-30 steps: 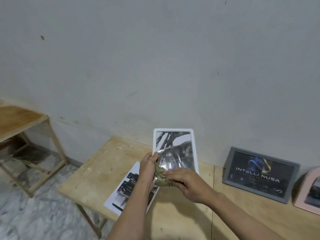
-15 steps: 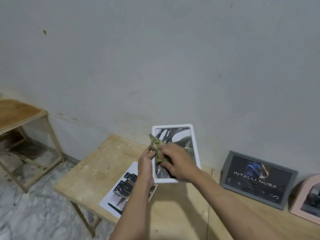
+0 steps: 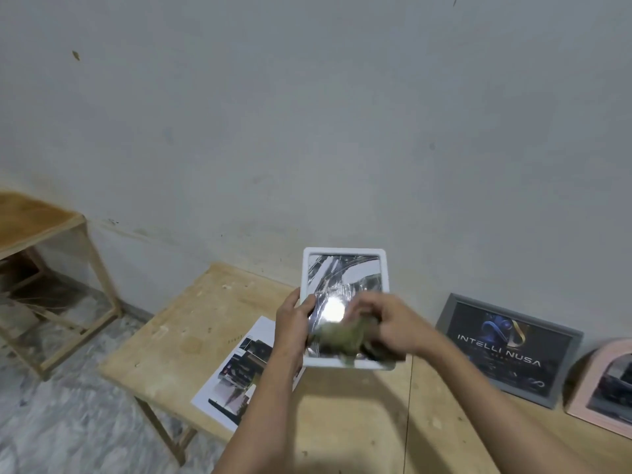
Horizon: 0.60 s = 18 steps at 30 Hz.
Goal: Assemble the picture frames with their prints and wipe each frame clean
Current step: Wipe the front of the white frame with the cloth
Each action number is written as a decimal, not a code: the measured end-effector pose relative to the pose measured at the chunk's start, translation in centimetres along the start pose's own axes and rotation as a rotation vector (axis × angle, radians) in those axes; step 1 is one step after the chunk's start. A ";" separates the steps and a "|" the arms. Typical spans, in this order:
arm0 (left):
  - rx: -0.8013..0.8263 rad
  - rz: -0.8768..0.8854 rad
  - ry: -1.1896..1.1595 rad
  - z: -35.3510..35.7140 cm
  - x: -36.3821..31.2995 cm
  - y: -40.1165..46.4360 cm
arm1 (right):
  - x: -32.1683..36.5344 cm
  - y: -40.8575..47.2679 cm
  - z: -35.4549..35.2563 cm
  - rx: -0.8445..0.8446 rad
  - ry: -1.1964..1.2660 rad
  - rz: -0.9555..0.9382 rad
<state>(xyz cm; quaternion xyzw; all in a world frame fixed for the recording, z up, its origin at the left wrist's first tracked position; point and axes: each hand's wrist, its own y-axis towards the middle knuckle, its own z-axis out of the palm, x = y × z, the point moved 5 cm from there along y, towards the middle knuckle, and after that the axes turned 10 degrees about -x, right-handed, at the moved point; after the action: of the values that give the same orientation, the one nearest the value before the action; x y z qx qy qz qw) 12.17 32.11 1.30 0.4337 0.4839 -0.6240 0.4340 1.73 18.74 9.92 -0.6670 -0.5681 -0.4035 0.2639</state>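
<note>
I counted one loose print (image 3: 239, 367) on the tabletop (image 3: 191, 323) and three frames, each holding a print. My left hand (image 3: 290, 323) gripped the white frame (image 3: 345, 302) above the tabletop; my right hand (image 3: 386, 326), blurred, clutched the green cloth (image 3: 342, 336), now lower on the glass. Grey frame (image 3: 509, 347) and pink frame (image 3: 605, 384) leaned rightward.

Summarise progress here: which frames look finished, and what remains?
Looks done: grey frame and pink frame lean against the wall, prints inside. In hand: left hand holds the white frame; right hand rubs it with a cloth. Left: one loose print lies unframed.
</note>
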 end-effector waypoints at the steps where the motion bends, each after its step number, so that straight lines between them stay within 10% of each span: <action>1: 0.015 0.012 0.000 0.4 -0.3 -0.1 | 0.6 1.3 -2.4 -0.178 -0.004 -0.029; 4: 0.043 0.051 -0.034 1.2 -1.4 -0.6 | 1.6 4.8 -6.8 -0.516 -0.234 -0.173; 8: -0.037 0.065 -0.113 0.3 -1.7 -0.4 | -1.8 4.8 -3.1 -0.409 -0.802 -0.402; 18: -0.143 -0.005 -0.037 -2.8 1.1 0.5 | -3.1 -3.2 2.8 0.000 -0.152 0.025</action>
<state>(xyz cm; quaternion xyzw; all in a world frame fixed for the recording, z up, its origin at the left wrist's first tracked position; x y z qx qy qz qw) 12.70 34.62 -0.29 0.3886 0.5204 -0.5968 0.4712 -0.80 20.02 5.43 -0.7026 -0.5781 -0.3484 0.2252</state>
